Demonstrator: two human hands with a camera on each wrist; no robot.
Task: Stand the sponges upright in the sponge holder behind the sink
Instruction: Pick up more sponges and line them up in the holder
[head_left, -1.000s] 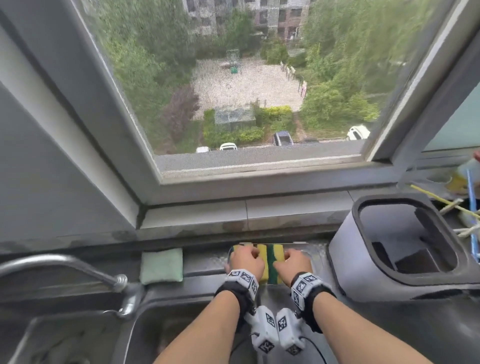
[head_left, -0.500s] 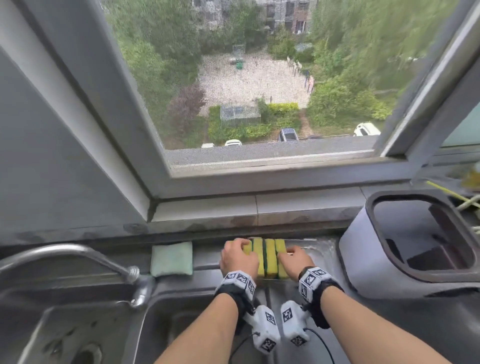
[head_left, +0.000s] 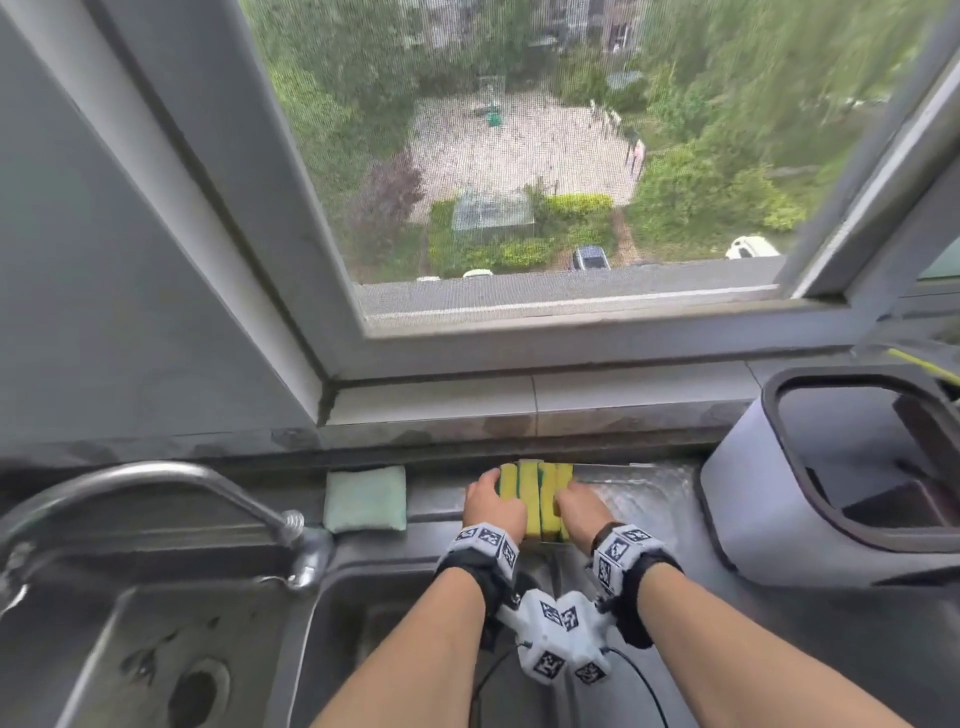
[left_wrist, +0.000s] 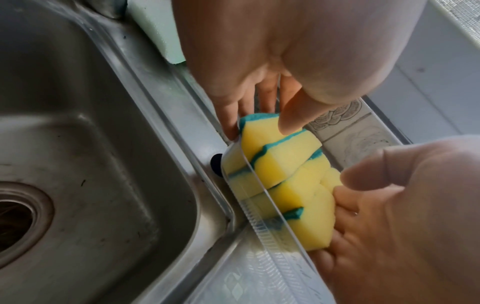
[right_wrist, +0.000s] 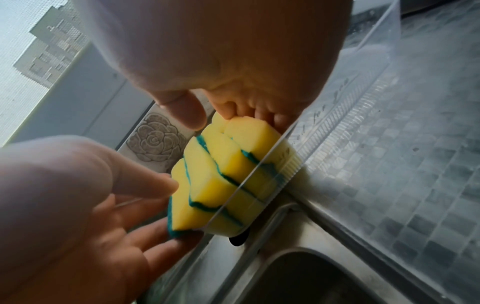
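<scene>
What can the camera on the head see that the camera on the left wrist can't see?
Only the head view shows the window with trees and parked cars outside, the curved metal tap and the grey plastic bin on the right.

Only the left wrist view shows the round drain hole in the steel sink and the clear plastic sponge holder's rim crossing the sponges.

Both show the yellow sponges with green scrub layers, standing on edge between the left hand and the right hand, plus the pale green sponge lying flat.
</scene>
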